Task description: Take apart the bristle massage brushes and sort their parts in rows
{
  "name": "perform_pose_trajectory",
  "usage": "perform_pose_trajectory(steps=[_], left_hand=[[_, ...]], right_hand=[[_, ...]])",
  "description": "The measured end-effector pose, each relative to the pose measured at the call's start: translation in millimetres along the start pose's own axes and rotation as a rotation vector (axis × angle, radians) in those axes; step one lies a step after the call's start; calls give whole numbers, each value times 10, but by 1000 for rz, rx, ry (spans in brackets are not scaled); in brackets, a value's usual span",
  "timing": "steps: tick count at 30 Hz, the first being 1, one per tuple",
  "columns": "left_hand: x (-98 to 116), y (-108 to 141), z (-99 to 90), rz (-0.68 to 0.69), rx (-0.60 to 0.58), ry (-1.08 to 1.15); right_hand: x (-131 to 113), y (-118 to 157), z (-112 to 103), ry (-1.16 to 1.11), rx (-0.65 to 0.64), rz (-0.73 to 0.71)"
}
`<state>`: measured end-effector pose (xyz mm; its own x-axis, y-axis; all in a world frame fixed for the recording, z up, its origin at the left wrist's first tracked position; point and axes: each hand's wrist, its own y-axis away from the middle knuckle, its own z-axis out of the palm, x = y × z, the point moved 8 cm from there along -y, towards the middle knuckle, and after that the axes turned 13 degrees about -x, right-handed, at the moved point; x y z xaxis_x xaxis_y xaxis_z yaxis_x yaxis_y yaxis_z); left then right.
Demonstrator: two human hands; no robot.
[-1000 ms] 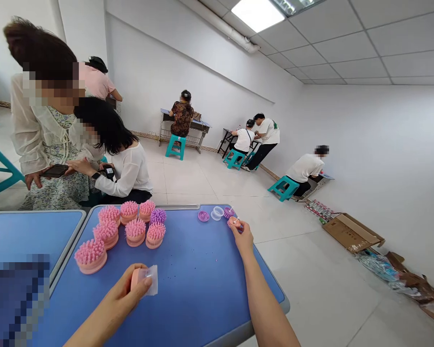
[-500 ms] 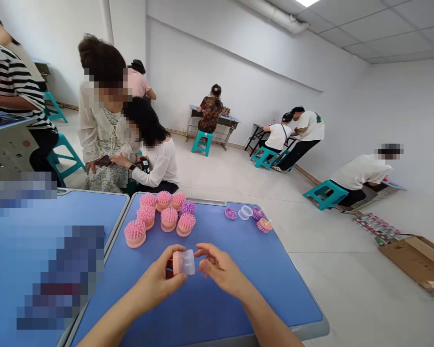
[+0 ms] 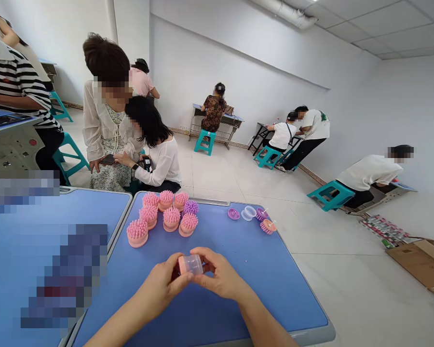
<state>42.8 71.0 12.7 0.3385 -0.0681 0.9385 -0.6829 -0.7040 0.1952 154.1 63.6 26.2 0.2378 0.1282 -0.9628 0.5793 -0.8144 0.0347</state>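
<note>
Both my hands meet over the near part of the blue table top (image 3: 275, 299). My left hand (image 3: 159, 279) grips a round pink brush base (image 3: 183, 264) from below. My right hand (image 3: 219, 273) closes on the clear plastic cap (image 3: 193, 264) fitted against that base. Beyond them stands a cluster of several pink bristled brushes (image 3: 159, 217) with one purple bristled brush (image 3: 191, 207). Toward the far right corner lie a purple lid (image 3: 233, 214), a clear cap (image 3: 249, 212), a purple brush (image 3: 261, 214) and a small pink brush (image 3: 267, 226).
A second blue table (image 3: 39, 221), partly blurred, adjoins on the left. Two people stand and crouch just beyond the far edge. Others sit on teal stools (image 3: 205, 142) further back. A cardboard box (image 3: 421, 262) lies on the floor at right.
My right hand has come from the far right of the table onto the clear cap, now closed around it. The view has turned left since the oldest frame.
</note>
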Motion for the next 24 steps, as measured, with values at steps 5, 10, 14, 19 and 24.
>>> perform_pose_trajectory(steps=[5,10,14,19,24], left_hand=[[24,-11,1,-76,-44,66],[-30,-43,-65,-137,59,-131],[-102,-83,10,-162,-7,-4],[-170,-88,9,-188,2,339],[-262,-98,-39,-182,88,502]], right_hand=[[-188,46,19,291,11,-132],[-382,75,161,811,106,-172],[-452,68,234,1013,168,-199],[-469,152,152,1070,293,-269],[-287,414,-539,838,639,-111]])
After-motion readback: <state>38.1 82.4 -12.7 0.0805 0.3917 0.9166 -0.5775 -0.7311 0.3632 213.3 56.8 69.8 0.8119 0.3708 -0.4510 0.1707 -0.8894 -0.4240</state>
